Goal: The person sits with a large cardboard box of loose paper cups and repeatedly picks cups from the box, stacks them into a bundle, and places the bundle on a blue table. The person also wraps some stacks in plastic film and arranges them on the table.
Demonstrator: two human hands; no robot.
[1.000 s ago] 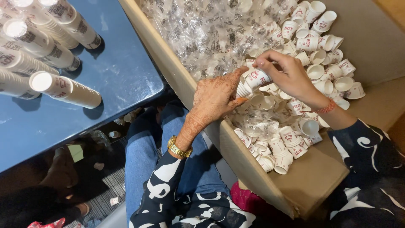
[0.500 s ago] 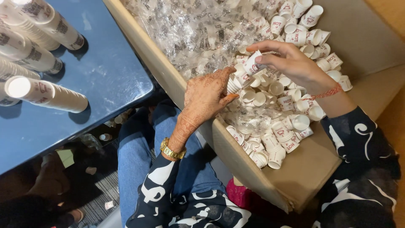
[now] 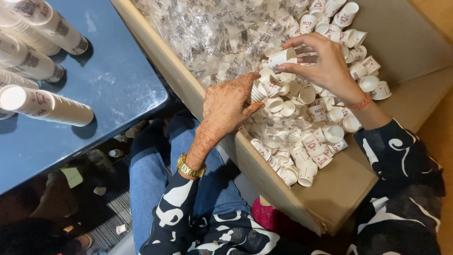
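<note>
My right hand (image 3: 325,63) pinches a small white paper cup (image 3: 282,57) with red print, held on its side above the pile. My left hand (image 3: 226,106), patterned with henna and wearing a gold watch, reaches over the box wall and grips a short stack of nested cups (image 3: 257,92). Both hands hover over several loose white paper cups (image 3: 311,141) heaped in a large cardboard box (image 3: 330,198).
Crumpled clear plastic wrapping (image 3: 212,33) fills the far part of the box. Long stacks of nested cups (image 3: 47,108) lie on a blue table (image 3: 118,89) at left. A few cups lie on the floor (image 3: 113,153) below. My knees in blue jeans are beneath.
My right hand has lifted away from the left, now holding a single cup apart. The left hand stays at the box edge with its stack.
</note>
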